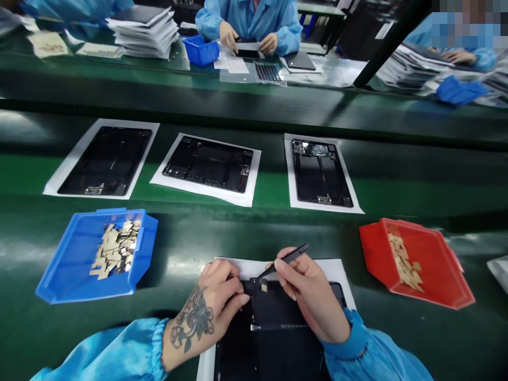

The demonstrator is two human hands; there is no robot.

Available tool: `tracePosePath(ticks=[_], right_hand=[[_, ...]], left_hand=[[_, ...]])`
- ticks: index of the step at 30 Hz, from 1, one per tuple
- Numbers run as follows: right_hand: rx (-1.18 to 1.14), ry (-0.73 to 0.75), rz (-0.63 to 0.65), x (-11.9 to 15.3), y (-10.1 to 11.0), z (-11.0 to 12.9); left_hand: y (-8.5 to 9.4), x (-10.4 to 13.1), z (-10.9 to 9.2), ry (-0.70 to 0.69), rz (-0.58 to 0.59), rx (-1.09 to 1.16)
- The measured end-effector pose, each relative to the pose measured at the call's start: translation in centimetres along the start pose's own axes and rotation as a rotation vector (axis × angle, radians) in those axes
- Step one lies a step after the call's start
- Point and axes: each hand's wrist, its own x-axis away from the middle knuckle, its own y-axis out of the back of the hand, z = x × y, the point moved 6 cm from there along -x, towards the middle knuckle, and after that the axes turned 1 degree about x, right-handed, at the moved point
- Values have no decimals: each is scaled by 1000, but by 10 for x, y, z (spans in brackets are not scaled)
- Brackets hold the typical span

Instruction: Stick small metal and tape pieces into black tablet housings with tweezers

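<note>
A black tablet housing [286, 344] lies on a white sheet [329, 264] at the bottom centre. My right hand [313, 296] grips black tweezers [291, 254], their tips pointing down-left to the housing's top edge. Close to those tips sits a small part with a pale tab [264, 286]. My left hand [212, 307] rests at the housing's upper left edge, fingers bent and pressed together; whether anything is between them is hidden.
A blue bin [59, 270] with pale small pieces stands left, a red bin [448, 275] right. Three opened tablets [109, 161] [210, 163] [322, 174] lie on sheets beyond. Across a raised ledge [159, 87], people in blue sleeves work near stacked sheets [143, 32].
</note>
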Motion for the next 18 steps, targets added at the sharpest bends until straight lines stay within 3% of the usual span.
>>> tracePosePath(ticks=[6, 9, 11, 14, 18], right_hand=[[131, 61, -49, 2, 1, -3], [202, 91, -67, 3, -1, -3], [241, 110, -57, 3, -4, -1], [317, 140, -35, 4, -6, -1], [476, 206, -5, 7, -9, -3]], left_hand=[[1, 6, 1, 13, -99, -99], [7, 10, -7, -165, -276, -234], [6, 14, -15, -324, -325, -346], [1, 20, -22, -448, -234, -427], [-2, 29, -22, -479, -96, -435]])
